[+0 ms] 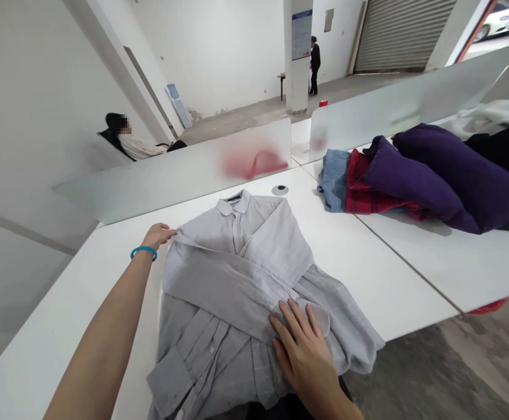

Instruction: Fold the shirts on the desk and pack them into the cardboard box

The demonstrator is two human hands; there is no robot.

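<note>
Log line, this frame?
left hand: pinching shoulder of grey button-up shirt; right hand: flat on sleeve end; shirt: front up, on white table

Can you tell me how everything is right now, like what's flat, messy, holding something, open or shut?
Grey shirt: lying front up, a sleeve across it.
Left hand: pinching the shirt near its shoulder.
Right hand: resting on the sleeve's cuff end.
Clothes pile: messy.
Blue wristband: worn.
Roller shutter: down.
Seated person: leaning back.
Far person: standing.
</note>
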